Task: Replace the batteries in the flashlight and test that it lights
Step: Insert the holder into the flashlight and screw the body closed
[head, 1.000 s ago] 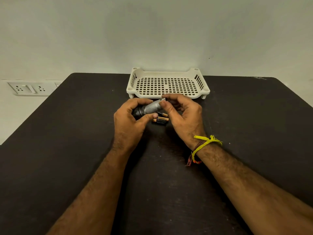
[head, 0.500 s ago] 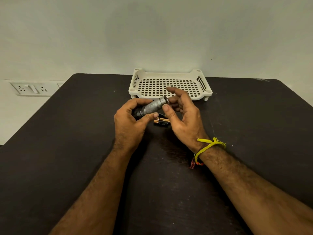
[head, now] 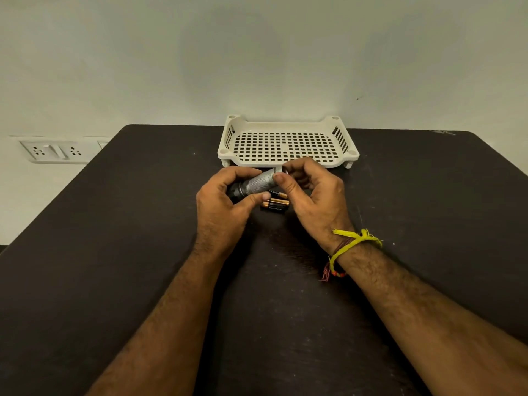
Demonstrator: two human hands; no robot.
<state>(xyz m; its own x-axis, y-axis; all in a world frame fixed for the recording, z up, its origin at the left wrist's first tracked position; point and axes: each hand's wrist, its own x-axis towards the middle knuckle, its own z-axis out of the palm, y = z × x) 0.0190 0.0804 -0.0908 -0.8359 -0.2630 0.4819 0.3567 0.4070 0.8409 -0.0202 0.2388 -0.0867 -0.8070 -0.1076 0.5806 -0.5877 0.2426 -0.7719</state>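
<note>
A person's two bare hands met over the middle of the dark tabletop (head: 114, 252), a little toward its far edge. The left hand (head: 220, 208) was curled around the head end of a silver flashlight (head: 258, 183), thumb under the knurled barrel and fingers wrapped over the top, so the flashlight was held off the surface, slanting up toward the right. The right hand (head: 313, 195) pinched the flashlight's tail end between thumb and bent forefinger, its other fingers curled in behind; whether the tail cap was on or off could not be told, since the fingers covered it. Directly beneath the flashlight, between the two hands, the batteries (head: 275, 203), black and copper in colour, lay on the tabletop on their sides, close together; their exact number was not clear. A yellow string (head: 354, 242) was tied around the right wrist, with a thinner reddish thread (head: 325, 274) hanging beside it. Just beyond the hands, against the tabletop's far edge, stood a cream perforated plastic tray (head: 228, 145) on short feet. On the wall past the tabletop's far left corner sat a white socket plate (head: 55, 151).
</note>
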